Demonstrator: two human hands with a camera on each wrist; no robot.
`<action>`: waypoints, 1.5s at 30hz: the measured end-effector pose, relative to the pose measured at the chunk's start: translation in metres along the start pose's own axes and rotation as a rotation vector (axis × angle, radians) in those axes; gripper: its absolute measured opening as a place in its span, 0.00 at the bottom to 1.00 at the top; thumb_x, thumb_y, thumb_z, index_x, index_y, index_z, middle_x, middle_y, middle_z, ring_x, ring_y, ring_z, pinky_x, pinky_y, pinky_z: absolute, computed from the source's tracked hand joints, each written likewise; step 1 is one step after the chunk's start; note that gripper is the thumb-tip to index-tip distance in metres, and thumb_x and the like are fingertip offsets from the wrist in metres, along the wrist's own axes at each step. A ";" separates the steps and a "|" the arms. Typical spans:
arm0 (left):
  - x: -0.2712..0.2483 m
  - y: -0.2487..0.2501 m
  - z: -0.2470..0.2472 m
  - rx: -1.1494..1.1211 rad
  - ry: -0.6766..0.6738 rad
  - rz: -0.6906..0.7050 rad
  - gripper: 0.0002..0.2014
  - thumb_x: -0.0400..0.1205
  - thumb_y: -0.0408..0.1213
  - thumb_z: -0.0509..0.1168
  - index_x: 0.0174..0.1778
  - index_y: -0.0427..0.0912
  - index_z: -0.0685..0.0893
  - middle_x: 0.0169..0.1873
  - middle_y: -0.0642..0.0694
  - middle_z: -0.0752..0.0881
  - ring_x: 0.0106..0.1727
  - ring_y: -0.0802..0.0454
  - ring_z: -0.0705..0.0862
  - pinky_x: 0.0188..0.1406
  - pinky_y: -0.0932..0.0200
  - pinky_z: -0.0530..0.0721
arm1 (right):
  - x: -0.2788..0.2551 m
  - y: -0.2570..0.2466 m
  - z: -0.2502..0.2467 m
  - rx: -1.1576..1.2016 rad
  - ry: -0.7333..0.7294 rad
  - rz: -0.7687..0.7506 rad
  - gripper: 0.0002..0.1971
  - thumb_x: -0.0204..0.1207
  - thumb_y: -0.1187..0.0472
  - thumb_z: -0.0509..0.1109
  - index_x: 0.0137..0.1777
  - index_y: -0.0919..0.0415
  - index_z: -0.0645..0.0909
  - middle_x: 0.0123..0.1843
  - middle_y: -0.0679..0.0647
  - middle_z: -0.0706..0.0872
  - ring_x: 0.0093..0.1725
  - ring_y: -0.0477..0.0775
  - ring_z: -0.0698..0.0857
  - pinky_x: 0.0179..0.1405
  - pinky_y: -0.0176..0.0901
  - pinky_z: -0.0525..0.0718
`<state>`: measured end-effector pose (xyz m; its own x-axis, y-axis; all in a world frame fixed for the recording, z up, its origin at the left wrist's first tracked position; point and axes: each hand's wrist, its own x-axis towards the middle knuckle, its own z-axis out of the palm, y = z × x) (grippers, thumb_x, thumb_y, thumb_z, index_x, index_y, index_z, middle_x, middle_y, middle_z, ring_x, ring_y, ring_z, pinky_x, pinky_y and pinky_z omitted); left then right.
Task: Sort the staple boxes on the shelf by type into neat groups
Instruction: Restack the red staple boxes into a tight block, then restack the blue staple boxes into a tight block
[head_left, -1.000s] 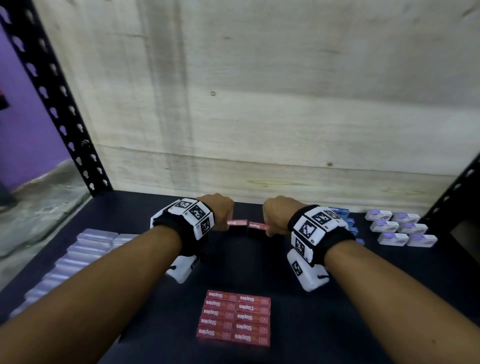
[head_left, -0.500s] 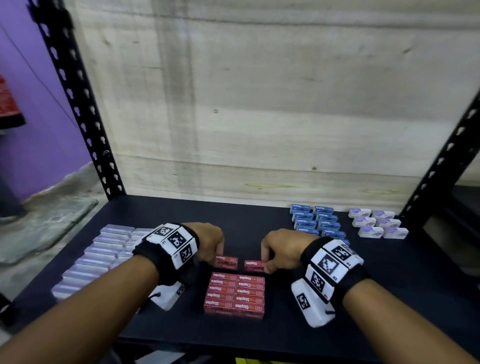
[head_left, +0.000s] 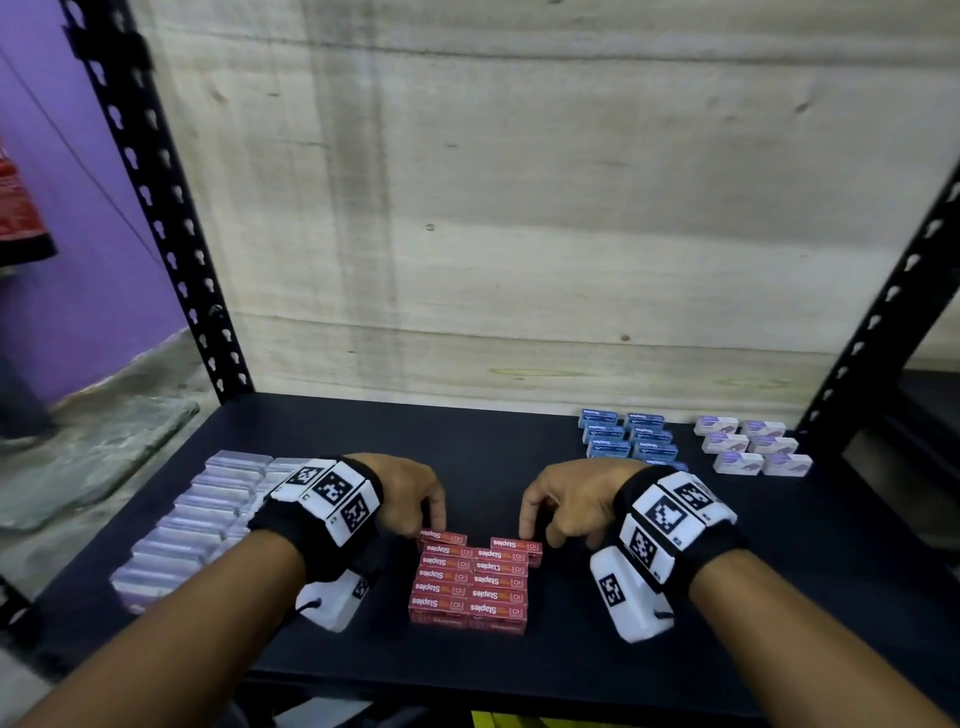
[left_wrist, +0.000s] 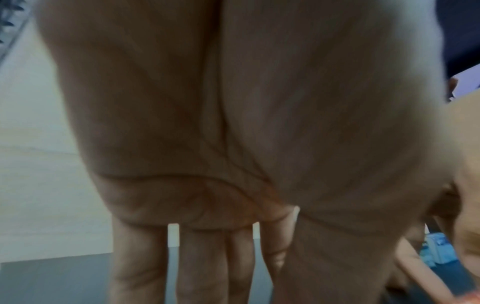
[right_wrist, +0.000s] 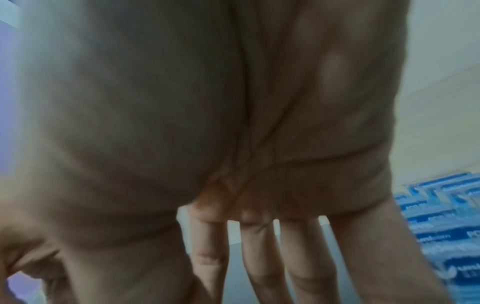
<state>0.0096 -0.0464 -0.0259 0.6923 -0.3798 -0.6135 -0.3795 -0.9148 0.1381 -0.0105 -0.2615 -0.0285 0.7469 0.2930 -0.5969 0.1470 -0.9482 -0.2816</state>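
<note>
Backdrop: pale wooden board behind a dark shelf (head_left: 493, 431), black perforated uprights at both sides, purple wall far left.
Far left of shelf: pale lilac boxes (head_left: 192, 525) lined up in rows running from near edge toward the back, partly hidden by the left wrist band.
Left hand (head_left: 402, 496): over the far left corner of the red block, fingers pointing down, fingertips pinching the left red box (head_left: 444, 536); wrist view shows only palm and straightish fingers, contact itself out of sight there.
Centre, near front edge: red staple boxes (head_left: 470, 587) in a tidy two-column block, labels reading "Staples" upside down.
Back row of block: left red box tight against the block; right red box (head_left: 517, 545) sitting a little to the right, out of line with its column, a dark gap between the two.
Right hand (head_left: 569, 501): fingers curled downward, thumb tip touching the left end of the right red box, other fingertips at its far right end; whether these grip it cannot be told.
Right rear: blue boxes (head_left: 628, 439) in two columns.
Far right rear: white-and-purple boxes (head_left: 750, 447) in two columns, just beside the blue group, near the right upright.
</note>
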 end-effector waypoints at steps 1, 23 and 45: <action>0.000 0.000 0.000 0.001 -0.002 0.004 0.17 0.82 0.32 0.65 0.62 0.55 0.85 0.55 0.56 0.83 0.54 0.57 0.81 0.51 0.63 0.78 | 0.001 0.000 0.000 -0.023 -0.001 -0.010 0.15 0.79 0.64 0.72 0.62 0.48 0.87 0.47 0.41 0.81 0.40 0.42 0.81 0.30 0.30 0.85; 0.004 0.004 0.003 0.030 0.006 0.042 0.16 0.82 0.37 0.66 0.62 0.60 0.84 0.61 0.57 0.82 0.60 0.56 0.81 0.55 0.61 0.79 | 0.010 -0.010 -0.001 -0.077 -0.009 -0.064 0.14 0.79 0.60 0.74 0.63 0.46 0.87 0.46 0.36 0.79 0.40 0.39 0.77 0.33 0.32 0.74; -0.023 0.034 0.020 0.235 0.080 0.115 0.44 0.63 0.53 0.83 0.74 0.53 0.71 0.63 0.57 0.74 0.65 0.53 0.75 0.68 0.48 0.77 | -0.033 -0.020 0.046 -0.228 0.134 -0.002 0.50 0.58 0.26 0.77 0.74 0.54 0.66 0.70 0.49 0.73 0.65 0.54 0.78 0.65 0.58 0.81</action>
<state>-0.0320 -0.0662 -0.0223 0.6793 -0.4976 -0.5395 -0.5842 -0.8115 0.0130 -0.0680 -0.2467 -0.0381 0.8236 0.2906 -0.4870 0.2798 -0.9552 -0.0968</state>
